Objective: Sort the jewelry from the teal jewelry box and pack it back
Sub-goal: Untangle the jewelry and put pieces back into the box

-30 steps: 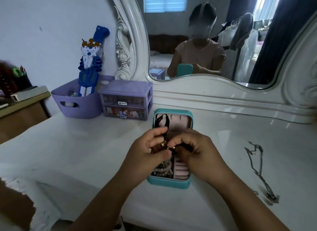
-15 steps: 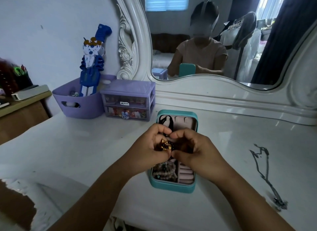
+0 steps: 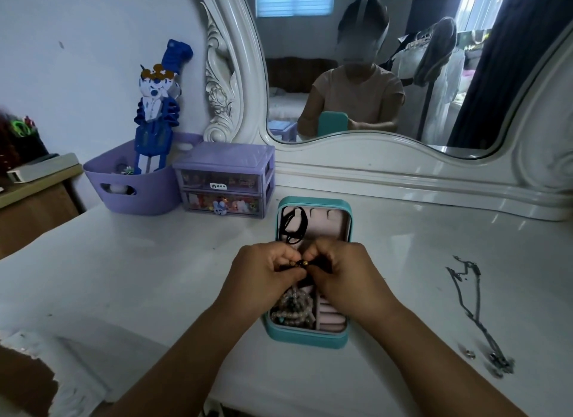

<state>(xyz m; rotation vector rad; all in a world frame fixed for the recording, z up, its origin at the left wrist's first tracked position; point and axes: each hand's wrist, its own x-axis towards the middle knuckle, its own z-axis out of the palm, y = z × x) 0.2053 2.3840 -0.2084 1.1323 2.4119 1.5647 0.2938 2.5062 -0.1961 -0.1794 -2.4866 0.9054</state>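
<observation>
A glossy white worktop (image 3: pixel 130 277) is filling most of the view, backed by a carved white-framed mirror (image 3: pixel 403 75) that is reflecting a person seated at it, a window blind and hanging clothes in the room behind. The teal jewelry box (image 3: pixel 310 336) is lying open in the middle of the worktop, its lid propped up toward the mirror, with a black cord (image 3: pixel 290 224) hanging inside the lid and a heap of pale beaded bracelets (image 3: pixel 291 311) sitting in the near left compartment beside pink ring rolls.

Both hands are hovering just above the box. The left hand (image 3: pixel 263 277) and the right hand (image 3: pixel 344 277) are meeting at the fingertips, each set of fingers pinched narrow on a small beaded piece (image 3: pixel 299 263) with gold beads strung on a dark cord.

To the right, well apart from the box, a dark chain necklace (image 3: pixel 474 311) is lying stretched across the worktop, with a small ring (image 3: pixel 469 353) near its lower end. At the back left, a purple mini drawer unit (image 3: pixel 226 181) is standing beside a purple basket (image 3: pixel 136 187) holding a blue and white toy figure (image 3: pixel 158 106). A wooden desk (image 3: pixel 34 205) is standing further left against the wall.
</observation>
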